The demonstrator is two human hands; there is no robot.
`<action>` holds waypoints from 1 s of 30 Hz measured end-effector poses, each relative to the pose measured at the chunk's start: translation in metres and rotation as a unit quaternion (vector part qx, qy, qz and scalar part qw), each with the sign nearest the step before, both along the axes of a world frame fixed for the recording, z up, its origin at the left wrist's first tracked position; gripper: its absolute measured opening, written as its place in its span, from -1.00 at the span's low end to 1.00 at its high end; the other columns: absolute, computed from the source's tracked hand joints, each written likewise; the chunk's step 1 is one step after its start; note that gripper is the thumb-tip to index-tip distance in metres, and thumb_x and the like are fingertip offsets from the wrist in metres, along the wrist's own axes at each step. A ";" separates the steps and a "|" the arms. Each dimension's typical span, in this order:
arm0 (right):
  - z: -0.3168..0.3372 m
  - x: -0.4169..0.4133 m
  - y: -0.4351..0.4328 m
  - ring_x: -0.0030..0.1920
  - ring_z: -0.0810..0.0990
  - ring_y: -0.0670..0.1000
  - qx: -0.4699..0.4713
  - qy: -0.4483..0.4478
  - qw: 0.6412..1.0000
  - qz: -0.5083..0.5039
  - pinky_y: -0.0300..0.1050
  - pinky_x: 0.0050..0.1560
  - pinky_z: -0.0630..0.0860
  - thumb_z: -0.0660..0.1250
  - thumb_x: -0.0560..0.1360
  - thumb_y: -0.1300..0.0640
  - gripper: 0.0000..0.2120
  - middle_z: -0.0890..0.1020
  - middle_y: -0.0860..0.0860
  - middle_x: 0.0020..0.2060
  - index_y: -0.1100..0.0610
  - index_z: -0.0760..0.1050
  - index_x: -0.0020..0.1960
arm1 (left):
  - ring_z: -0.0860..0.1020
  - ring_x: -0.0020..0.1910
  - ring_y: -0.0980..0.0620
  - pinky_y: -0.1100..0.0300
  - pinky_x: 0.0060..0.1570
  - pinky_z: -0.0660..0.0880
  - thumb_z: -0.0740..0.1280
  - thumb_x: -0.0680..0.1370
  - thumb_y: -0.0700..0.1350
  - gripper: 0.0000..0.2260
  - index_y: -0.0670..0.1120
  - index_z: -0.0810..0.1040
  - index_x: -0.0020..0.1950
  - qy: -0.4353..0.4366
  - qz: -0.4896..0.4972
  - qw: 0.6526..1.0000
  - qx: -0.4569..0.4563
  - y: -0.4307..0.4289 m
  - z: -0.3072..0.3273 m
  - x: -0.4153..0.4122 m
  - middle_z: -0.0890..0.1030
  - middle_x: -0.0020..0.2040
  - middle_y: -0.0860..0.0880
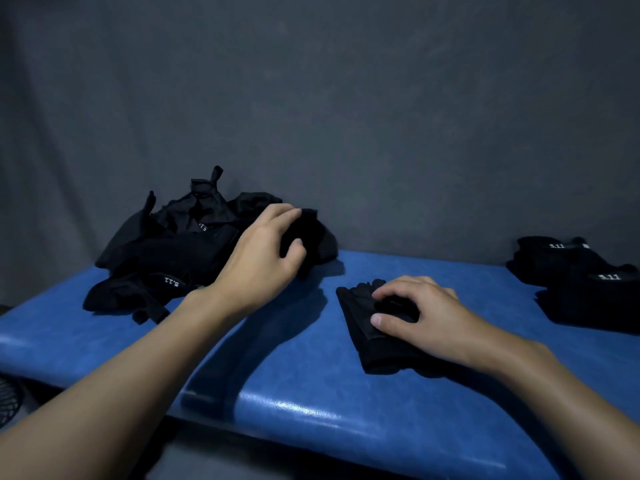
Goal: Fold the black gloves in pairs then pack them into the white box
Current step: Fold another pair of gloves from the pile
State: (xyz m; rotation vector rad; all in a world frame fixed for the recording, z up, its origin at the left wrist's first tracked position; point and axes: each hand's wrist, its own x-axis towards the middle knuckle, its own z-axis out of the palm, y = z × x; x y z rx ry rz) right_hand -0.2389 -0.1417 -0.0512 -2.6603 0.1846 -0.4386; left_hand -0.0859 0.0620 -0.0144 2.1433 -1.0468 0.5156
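Black gloves sit in three places on the blue bench (311, 386): a loose heap (166, 251) at the left, one flat glove (363, 327) in the middle, folded pairs (585, 285) at the right. The left hand (263, 258) pinches a glove (311, 237) at the heap's edge; the right hand (422, 317) presses open-palmed on the flat one. I'd worry the tangled heap drags along, or a mismatched glove comes out, since all are equally dark. No white box is in sight.
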 end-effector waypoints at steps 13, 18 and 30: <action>0.006 0.001 0.011 0.25 0.38 -0.15 0.016 -0.029 0.999 -0.010 -0.04 0.37 0.20 0.31 0.49 -0.17 -0.65 0.52 -0.31 0.07 -0.21 0.41 0.26 | 0.59 -0.15 0.06 0.08 0.04 0.56 0.42 0.53 -0.22 -0.77 0.01 0.57 0.14 0.153 -0.043 0.985 -0.073 -0.005 -0.025 -0.004 0.58 -0.20 0.09; 0.011 0.009 0.012 0.24 0.45 -0.15 0.115 -0.037 0.993 0.008 0.07 0.40 0.26 0.21 0.44 -0.30 -0.57 0.57 -0.36 -0.01 -0.46 0.23 0.29 | 0.60 -0.15 0.08 0.19 -0.08 0.54 0.37 0.55 -0.29 -0.75 -0.06 0.59 0.19 0.144 -0.108 0.979 -0.100 -0.009 -0.018 -0.015 0.57 -0.17 0.00; 0.008 0.047 0.024 0.23 0.50 -0.16 0.145 -0.040 0.989 0.000 0.10 0.40 0.27 0.19 0.53 -0.23 -0.70 0.59 -0.28 0.16 -0.23 0.54 0.19 | 0.46 0.12 0.16 0.39 0.07 0.38 0.45 0.50 -0.15 -0.75 0.06 0.61 0.16 0.051 -0.084 0.995 -0.029 0.002 -0.019 -0.008 0.46 0.05 0.12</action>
